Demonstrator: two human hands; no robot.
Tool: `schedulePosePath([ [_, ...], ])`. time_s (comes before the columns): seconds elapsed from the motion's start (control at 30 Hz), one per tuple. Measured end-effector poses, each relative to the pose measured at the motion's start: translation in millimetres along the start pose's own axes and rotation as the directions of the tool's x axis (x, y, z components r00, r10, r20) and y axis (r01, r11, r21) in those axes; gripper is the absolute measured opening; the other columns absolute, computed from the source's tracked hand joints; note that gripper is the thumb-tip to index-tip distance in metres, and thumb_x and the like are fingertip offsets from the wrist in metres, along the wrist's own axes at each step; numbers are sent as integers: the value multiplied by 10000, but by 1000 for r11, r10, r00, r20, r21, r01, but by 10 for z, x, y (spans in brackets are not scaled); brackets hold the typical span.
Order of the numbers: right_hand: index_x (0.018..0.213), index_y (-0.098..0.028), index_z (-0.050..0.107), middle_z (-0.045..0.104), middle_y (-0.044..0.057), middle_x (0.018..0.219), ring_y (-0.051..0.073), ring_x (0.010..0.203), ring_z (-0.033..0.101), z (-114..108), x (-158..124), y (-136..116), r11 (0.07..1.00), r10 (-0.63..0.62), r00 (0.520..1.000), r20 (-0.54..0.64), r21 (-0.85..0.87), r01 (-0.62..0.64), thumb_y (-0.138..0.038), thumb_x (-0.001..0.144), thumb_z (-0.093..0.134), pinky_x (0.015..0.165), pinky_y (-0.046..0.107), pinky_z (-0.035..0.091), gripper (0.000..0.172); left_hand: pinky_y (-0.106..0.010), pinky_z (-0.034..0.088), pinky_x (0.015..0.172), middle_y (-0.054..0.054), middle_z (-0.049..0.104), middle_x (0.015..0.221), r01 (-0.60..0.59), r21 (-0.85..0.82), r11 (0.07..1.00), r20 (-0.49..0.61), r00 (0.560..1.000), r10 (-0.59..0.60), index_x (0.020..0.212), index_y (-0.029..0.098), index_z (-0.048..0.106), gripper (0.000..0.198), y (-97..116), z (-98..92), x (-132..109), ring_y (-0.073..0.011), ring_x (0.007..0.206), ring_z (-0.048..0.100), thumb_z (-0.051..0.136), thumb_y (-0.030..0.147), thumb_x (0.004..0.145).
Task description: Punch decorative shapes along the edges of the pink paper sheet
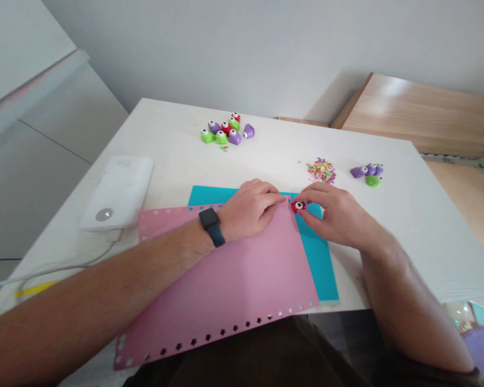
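A pink sheet of paper (250, 269) with star-shaped holes along its edges lies over a blue sheet (320, 269) and hangs past the table's near edge. My left hand (254, 209), with a dark watch on its wrist, rests on the pink sheet near its far right corner. Its fingers are together and hold the paper down; the index fingertip is close to the corner. Thumb and fingers of my right hand (334, 212) grip a small red craft punch (299, 206) with a white button, set at the pink sheet's right edge by that corner.
Several green, purple and red punches (226, 129) stand at the back. More punches (369, 173) sit at the right, near a pile of colourful paper cutouts (322, 170). A white power bank (119, 191) with a cable (100, 259) lies at the left.
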State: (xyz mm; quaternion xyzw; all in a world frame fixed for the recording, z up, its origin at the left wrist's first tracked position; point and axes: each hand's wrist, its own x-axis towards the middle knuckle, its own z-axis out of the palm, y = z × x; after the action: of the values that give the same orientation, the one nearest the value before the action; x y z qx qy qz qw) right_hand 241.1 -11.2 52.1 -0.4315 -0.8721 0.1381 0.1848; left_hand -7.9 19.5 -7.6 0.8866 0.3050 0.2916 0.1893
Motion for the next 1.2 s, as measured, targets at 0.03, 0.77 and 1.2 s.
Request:
schedulePosePath([
  [0.03,1082,-201,770,756,93,1036,258,966,720,2,0,2,1000,0,1000,-1,1,0,-132,905,655,896,400,576,222,-475,526,1022,-109,751,1189,2,-1,1000,0,1000,-2,1211,183,772,288,0,0,1,-261,1120,664,571,153,1006],
  [0.77,1063,-235,775,777,78,1040,246,939,739,13,-11,54,1000,20,1000,-22,-24,-21,-153,891,663,875,388,597,221,-467,527,1027,-104,754,1183,7,-19,1000,-18,1000,-7,1204,205,776,298,17,-14,4,-253,1123,672,552,161,1012],
  [1.2,1051,-218,767,774,81,1041,248,944,736,3,-18,37,999,32,999,-21,-17,-33,-166,911,656,874,393,591,187,-455,527,1016,-109,756,1182,11,-18,1000,-15,1000,-11,1198,185,778,296,19,-11,8,-252,1115,669,558,145,1003],
])
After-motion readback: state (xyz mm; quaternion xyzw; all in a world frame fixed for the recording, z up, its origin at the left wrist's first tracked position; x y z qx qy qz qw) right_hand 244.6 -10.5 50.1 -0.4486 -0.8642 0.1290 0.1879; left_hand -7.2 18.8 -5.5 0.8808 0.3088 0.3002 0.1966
